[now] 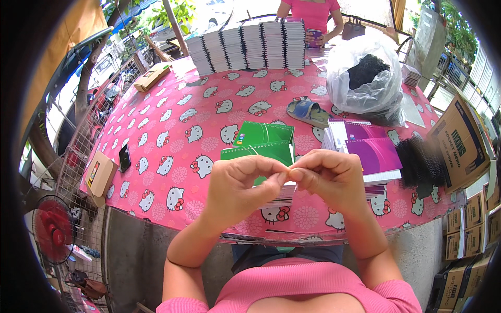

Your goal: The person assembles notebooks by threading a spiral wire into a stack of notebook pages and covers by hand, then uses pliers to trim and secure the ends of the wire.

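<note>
My left hand (241, 183) and my right hand (330, 177) are raised together over the near edge of the table, fingertips meeting and pinched at the middle. What they pinch is too small to make out. Just behind them lies a stack of green spiral notebooks (261, 141). A stack of purple-covered notebooks (368, 151) lies to the right of my right hand, with a heap of black spiral coils (421, 163) beside it.
The table wears a pink cartoon-cat cloth (172, 130). Rows of bound notebooks (248, 44) stand at the far side, near a person in pink (313, 13). A plastic bag of black coils (365, 78), cardboard boxes (459, 143), a phone (124, 156) and a red fan (52, 229) surround it.
</note>
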### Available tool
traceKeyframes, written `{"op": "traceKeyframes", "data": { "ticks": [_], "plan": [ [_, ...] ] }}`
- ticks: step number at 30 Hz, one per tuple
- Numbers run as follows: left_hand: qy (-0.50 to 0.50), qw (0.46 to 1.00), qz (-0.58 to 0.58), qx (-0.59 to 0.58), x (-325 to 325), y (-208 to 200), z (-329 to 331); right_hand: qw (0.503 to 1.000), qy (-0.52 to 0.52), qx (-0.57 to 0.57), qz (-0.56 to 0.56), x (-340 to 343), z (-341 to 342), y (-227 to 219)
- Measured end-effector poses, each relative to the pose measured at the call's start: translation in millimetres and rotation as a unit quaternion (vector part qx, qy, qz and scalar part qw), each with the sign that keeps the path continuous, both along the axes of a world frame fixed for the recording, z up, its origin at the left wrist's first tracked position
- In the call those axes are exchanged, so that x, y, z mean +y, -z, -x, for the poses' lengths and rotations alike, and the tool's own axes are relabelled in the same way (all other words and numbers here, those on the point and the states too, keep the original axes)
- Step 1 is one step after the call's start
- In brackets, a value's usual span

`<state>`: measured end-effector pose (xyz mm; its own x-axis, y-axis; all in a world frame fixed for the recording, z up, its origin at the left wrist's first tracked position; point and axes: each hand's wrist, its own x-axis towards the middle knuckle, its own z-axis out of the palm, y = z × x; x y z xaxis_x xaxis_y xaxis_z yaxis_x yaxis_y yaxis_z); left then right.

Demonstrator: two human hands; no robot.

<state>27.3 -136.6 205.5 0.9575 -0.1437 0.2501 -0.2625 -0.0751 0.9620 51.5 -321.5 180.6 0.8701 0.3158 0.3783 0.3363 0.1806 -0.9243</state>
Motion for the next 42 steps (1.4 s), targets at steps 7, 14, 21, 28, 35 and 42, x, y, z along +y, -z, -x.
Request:
{"op": "traceKeyframes", "data": {
  "ticks": [7, 14, 21, 28, 35, 42],
  "plan": [
    [0.032, 0.999, 0.016, 0.018, 5.0, 1.6, -2.6, 0.999, 0.021, -0.029, 0.03, 0.0, 1.8, -1.0],
    [0.044, 0.998, 0.025, -0.029, 5.6, 4.4, -3.6, 0.991, 0.055, -0.101, 0.065, -0.1, 4.8, -6.2],
    [0.027, 0.998, -0.016, -0.05, 7.3, 6.9, -4.5, 0.982, 0.071, -0.137, 0.108, -1.0, 6.9, -11.2],
    [0.013, 0.994, -0.033, -0.102, 1.8, 6.9, -2.1, 0.979, 0.074, -0.15, 0.116, -0.4, 5.7, -10.8],
    [0.016, 0.999, 0.032, 0.006, 2.2, 7.1, 0.1, 0.999, 0.015, -0.021, 0.037, 0.6, 2.7, -2.5],
    [0.084, 0.983, 0.132, 0.101, 4.0, 0.5, -0.1, 0.994, -0.06, 0.074, -0.053, -2.7, -0.6, -0.7]
  ]
}}
